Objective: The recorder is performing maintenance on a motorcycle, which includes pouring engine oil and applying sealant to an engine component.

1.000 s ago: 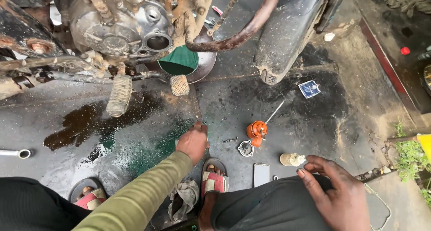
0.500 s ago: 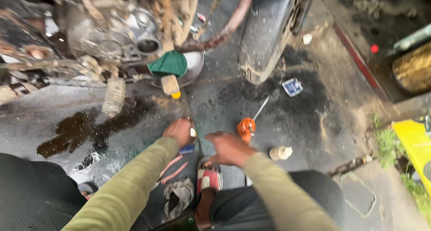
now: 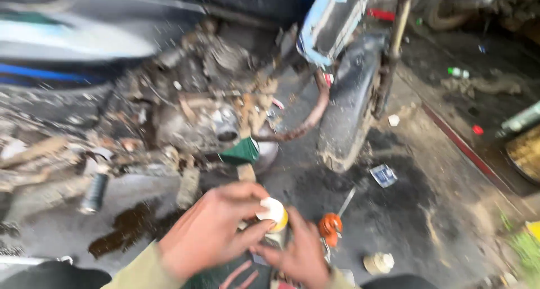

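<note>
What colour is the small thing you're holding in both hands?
White on top, yellow below: the small round object, in the head view.

Greasy metal engine (image 3: 214,120), oil-stained rough floor (image 3: 394,221)

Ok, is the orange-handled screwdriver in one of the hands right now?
No, the orange-handled screwdriver lies on the ground right of both hands, which grip a small white-capped bottle.

Motorcycle engine (image 3: 197,120), rear tyre (image 3: 351,109), orange screwdriver (image 3: 332,224), oil stain (image 3: 126,227)
</note>
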